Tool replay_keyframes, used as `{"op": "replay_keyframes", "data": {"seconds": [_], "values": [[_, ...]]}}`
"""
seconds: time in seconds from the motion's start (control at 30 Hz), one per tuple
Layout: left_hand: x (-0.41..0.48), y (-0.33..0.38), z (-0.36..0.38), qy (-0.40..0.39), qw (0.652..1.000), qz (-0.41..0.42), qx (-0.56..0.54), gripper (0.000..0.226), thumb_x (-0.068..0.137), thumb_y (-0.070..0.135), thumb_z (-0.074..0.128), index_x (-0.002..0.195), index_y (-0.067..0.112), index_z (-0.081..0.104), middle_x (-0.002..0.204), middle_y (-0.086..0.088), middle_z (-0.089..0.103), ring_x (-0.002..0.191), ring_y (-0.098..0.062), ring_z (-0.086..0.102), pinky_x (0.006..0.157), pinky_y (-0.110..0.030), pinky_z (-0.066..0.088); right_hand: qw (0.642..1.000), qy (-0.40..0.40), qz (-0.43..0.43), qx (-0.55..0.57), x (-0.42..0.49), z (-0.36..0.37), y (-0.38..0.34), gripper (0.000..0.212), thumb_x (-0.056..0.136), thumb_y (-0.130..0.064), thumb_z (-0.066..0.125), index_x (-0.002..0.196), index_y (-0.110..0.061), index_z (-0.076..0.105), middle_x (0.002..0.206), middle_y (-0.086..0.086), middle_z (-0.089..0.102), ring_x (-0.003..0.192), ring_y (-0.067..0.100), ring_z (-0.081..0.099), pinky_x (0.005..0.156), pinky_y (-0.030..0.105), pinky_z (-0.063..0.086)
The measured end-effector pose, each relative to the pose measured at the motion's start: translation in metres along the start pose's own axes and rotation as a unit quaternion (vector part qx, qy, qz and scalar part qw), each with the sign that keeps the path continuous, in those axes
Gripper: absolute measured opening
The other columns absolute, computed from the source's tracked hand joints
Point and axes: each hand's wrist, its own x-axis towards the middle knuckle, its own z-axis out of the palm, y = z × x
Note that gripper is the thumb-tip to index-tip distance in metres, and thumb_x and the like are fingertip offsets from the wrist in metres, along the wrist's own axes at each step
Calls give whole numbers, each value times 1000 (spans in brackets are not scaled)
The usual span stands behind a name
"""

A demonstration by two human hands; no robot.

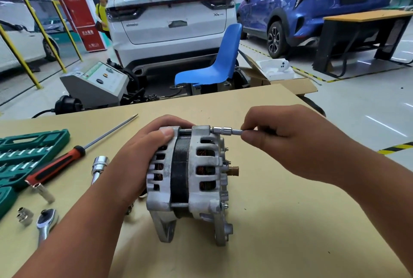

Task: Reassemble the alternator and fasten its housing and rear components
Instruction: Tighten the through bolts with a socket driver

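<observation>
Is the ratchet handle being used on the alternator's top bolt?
No, the ratchet handle lies on the table while the right hand pinches a socket extension at the top of the alternator.

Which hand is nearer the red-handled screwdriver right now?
Left. The left hand grips the alternator just right of the screwdriver; the right hand pinches a socket driver beyond it.

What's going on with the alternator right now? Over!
Left hand holds the alternator steady on the table. Right hand pinches a socket driver seated on the top through-bolt. Screwdriver and ratchet lie off to the left, nothing blocking.
</observation>
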Motion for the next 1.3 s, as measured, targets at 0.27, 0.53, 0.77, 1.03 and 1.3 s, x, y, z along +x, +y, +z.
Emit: {"op": "replay_keyframes", "data": {"seconds": [0.27,0.53,0.77,1.03,1.3], "values": [[-2,6,3,6,1000,7,13,39,96,38,51,122,21,74,118,-11,77,107,-40,74,83,-49,65,986,-51,54,151,0,10,9,17,95,-48,63,89,-36,73,55,-9,46,50,10,36,45,23,29],[-5,10,10,41,999,20,-5,33,97,27,50,111,14,76,109,-19,76,96,-45,73,78,-51,63,997,23,12,79,2,0,26,6,94,-44,65,91,-39,64,64,-2,59,52,8,44,49,24,37],[-1,8,10,58,998,28,-21,35,96,26,52,112,8,76,106,-26,74,100,-59,67,82,-65,61,944,-77,31,319,0,22,21,13,92,-36,61,83,-28,56,69,2,45,61,18,34,54,39,29],[0,12,12,67,997,16,-24,35,95,31,54,110,11,78,103,-24,76,94,-49,73,77,-50,62,958,-150,-51,238,-9,42,10,48,67,-56,87,74,-38,43,66,-16,36,62,5,27,55,17,25],[4,17,11,168,986,-19,2,26,106,34,57,109,26,81,102,-9,82,95,-33,79,78,-44,67,982,-55,-22,179,-2,60,8,47,67,-74,77,83,-41,47,63,-15,41,61,6,31,56,23,28]]}}
